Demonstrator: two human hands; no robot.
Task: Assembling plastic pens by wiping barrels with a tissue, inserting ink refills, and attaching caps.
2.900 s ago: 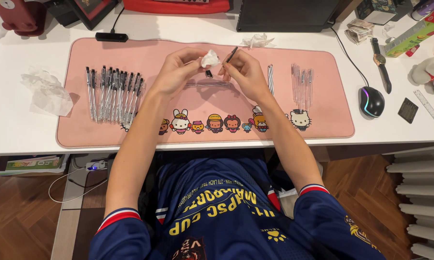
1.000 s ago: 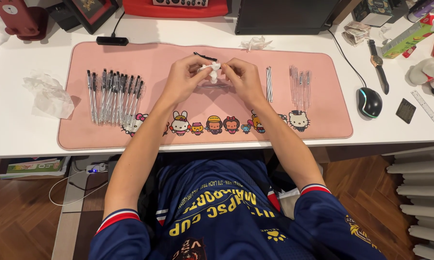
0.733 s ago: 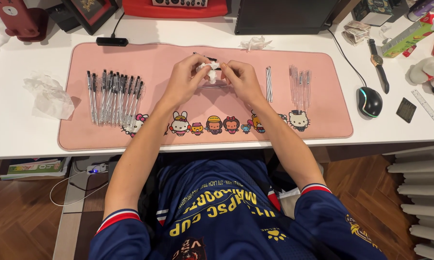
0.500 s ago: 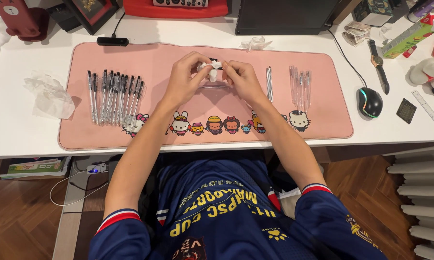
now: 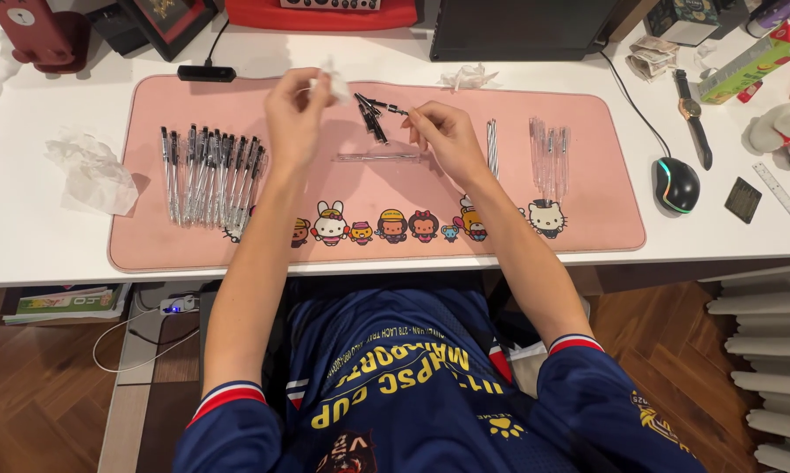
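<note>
Head cam: hands apart now vs 0.5 s ago, when they met over the mat's middle. Left hand (image 5: 294,109) lifted, fingers pinched on white tissue (image 5: 332,81). Right hand (image 5: 443,131) pinches a dark pen part (image 5: 386,107) above pink mat (image 5: 377,175); clear barrel (image 5: 379,158) lies on mat between hands. Pen row (image 5: 209,171) unmoved at left.

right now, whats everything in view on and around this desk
mat: one, pink, desk centre
pens: a row, clear and black, mat left
barrel: one, clear, mat middle
refills: a few, mat right
tubes: several, clear, mat far right
tissue: one, white, left of mat
mouse: one, black, right of mat
watch: one, far right
ruler: one, right edge
left hand: holds white wad
right hand: holds black pen part
</note>
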